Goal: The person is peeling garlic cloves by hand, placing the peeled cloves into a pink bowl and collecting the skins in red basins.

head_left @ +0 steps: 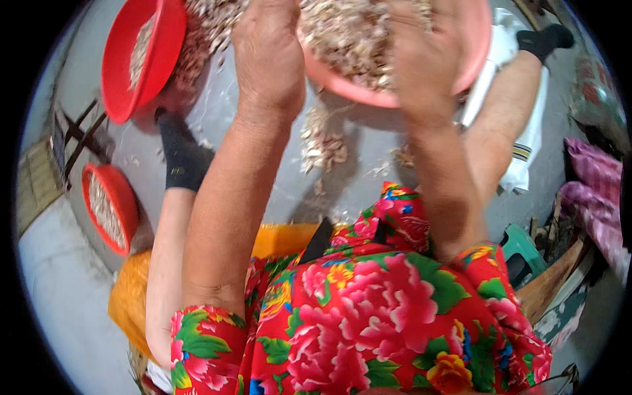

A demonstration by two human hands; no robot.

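A pink basin (368,96) at the top holds a heap of pale, pinkish-white pieces (349,39) that look like garlic cloves. My left hand (268,62) is at the basin's left rim, its back toward me. Its fingers are hidden behind the hand or cut off by the upper edge, so what it holds does not show. Over the basin's right part is my right hand (428,56), smeared by motion. Its fingers cannot be made out, nor anything in them. A small scatter of similar pieces (322,148) lies on the grey floor between my forearms.
A large red basin (168,59) with pale pieces stands at upper left, beside a loose pile (214,23). Lower down is a smaller red-orange basin (130,204), filled. My legs stretch out on either side. A green plastic stool (523,253) and pink cloth or bag (592,187) are at right.
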